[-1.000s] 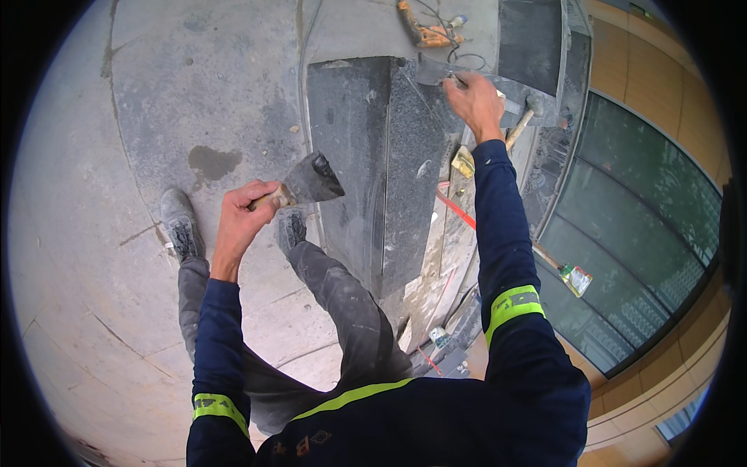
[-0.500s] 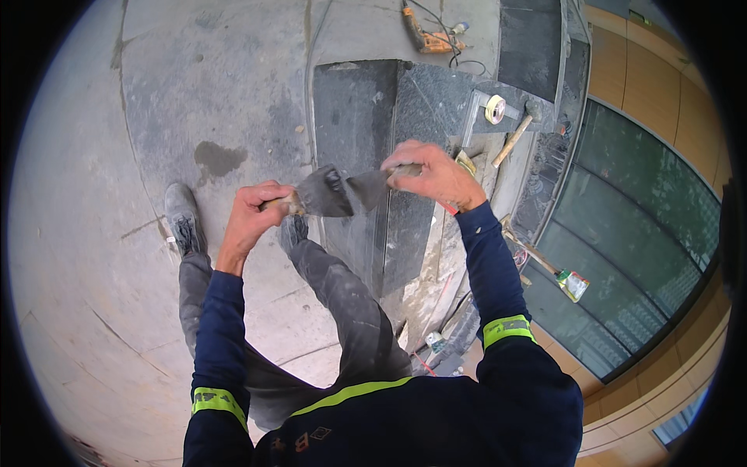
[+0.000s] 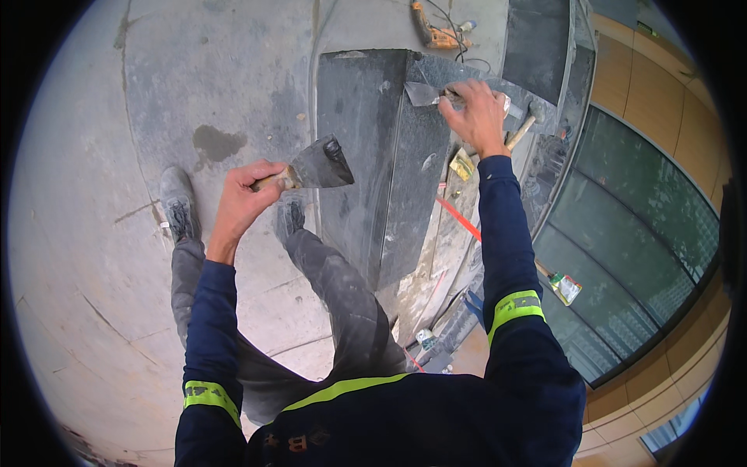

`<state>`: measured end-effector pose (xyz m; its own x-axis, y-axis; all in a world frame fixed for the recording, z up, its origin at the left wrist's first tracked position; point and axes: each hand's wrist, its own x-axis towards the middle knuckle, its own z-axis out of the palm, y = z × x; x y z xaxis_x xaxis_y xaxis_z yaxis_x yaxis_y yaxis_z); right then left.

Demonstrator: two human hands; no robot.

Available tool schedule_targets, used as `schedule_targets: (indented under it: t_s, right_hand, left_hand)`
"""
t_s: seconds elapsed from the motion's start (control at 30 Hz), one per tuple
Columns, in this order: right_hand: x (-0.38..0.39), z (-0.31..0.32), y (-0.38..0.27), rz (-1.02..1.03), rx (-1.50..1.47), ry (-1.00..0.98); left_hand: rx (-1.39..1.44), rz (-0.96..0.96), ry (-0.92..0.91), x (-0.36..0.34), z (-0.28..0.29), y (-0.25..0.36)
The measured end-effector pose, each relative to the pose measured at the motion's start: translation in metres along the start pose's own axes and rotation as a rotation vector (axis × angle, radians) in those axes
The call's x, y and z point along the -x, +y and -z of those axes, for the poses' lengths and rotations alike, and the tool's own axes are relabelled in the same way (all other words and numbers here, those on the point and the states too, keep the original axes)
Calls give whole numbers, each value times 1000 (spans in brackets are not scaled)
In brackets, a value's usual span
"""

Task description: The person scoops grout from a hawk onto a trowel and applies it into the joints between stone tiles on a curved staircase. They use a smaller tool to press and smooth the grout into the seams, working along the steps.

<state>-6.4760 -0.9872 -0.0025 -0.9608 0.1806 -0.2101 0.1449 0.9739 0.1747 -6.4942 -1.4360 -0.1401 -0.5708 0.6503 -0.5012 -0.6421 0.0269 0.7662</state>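
Note:
My left hand (image 3: 253, 193) is closed round the worn handle of a wide putty knife (image 3: 317, 166), with a lump of dark, glossy paste near the blade's far corner. Its blade points right, above the left edge of a dark stone slab (image 3: 354, 117). Farther off and to the right, my right hand (image 3: 476, 115) grips a second putty knife (image 3: 422, 94) by the handle. That blade points left over the slab's far part and looks mostly bare, with a greyish film. The two blades are well apart.
A hammer (image 3: 520, 134) and a small yellow packet (image 3: 462, 164) lie right of the slab. An orange power tool (image 3: 442, 37) with a cord rests on the concrete beyond. A brush (image 3: 563, 286) sits by the glass panel (image 3: 622, 241) at right. Red tape (image 3: 459, 218) runs beside the slab.
My right hand has moved away and to the right with its putty knife, parting the two blades. My left hand has stayed almost in place, its knife tilted slightly upward.

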Motion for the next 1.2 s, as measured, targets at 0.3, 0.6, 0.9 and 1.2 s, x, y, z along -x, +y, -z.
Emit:
schedule_targets:
  t_s: [0.3, 0.6, 0.9, 1.2]
  right_hand:
    - [-24, -4, 1, 81, 104, -49]
    - [-57, -7, 17, 72, 123, -57]
    - [-62, -4, 19, -13, 106, -89]
    - [-27, 5, 15, -172, 25, -19]
  left_hand:
    - [-59, -60, 10, -1, -2, 2]
    - [-75, -49, 13, -3, -4, 0]
    - [-76, -51, 16, -5, -5, 1]
    - [-37, -22, 20, -2, -3, -7]
